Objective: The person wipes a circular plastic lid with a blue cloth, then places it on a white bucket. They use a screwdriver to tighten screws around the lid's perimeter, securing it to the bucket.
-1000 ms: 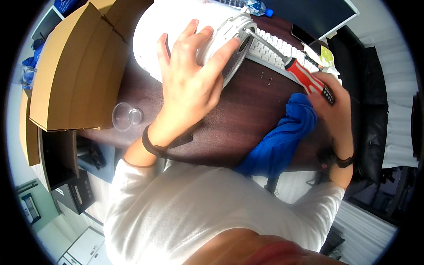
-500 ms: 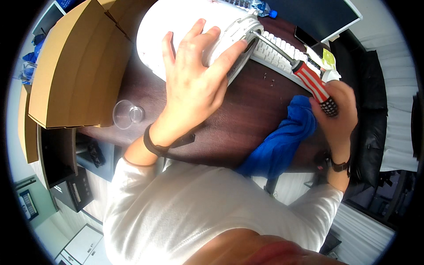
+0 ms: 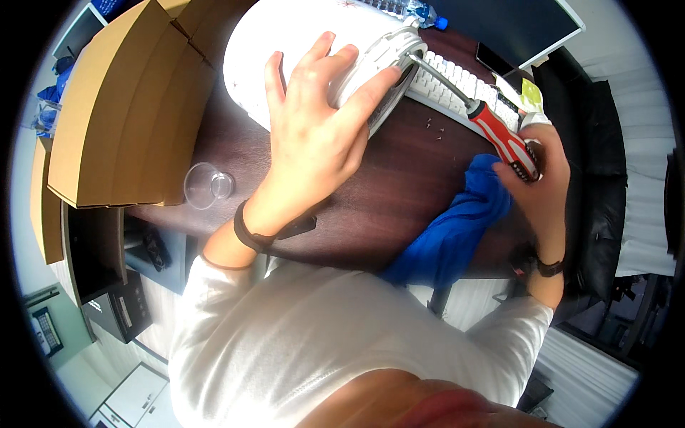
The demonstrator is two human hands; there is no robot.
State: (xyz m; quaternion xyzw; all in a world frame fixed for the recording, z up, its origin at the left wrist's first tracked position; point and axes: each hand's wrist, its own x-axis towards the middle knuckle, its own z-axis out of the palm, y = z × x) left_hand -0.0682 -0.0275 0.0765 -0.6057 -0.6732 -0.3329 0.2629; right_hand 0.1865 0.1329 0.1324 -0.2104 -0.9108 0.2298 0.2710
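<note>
A smooth white rounded appliance (image 3: 264, 64) lies on its side on the dark table; its exact kind I cannot make out. My left hand (image 3: 317, 118) rests over it with fingers spread, the thumb side reaching onto the grey-white rim (image 3: 378, 53) of its end. My right hand (image 3: 539, 167) is closed around the end of the red-and-white handle of a screwdriver (image 3: 499, 132). The screwdriver's shaft slants up to the left, and its tip meets the appliance's rim. Several small screws (image 3: 439, 130) lie on the table below the shaft.
A white keyboard (image 3: 457, 82) lies behind the screwdriver. A blue cloth (image 3: 453, 221) hangs over the table's near edge. On the left are a clear plastic cup (image 3: 203, 185) and a large cardboard box (image 3: 121, 121). A bottle (image 3: 424, 13) and a monitor (image 3: 506, 28) stand at the back.
The screwdriver's handle has turned, so a different part of its pattern shows. My right hand's fingers have shifted slightly up and left on it. The left hand stays on the appliance.
</note>
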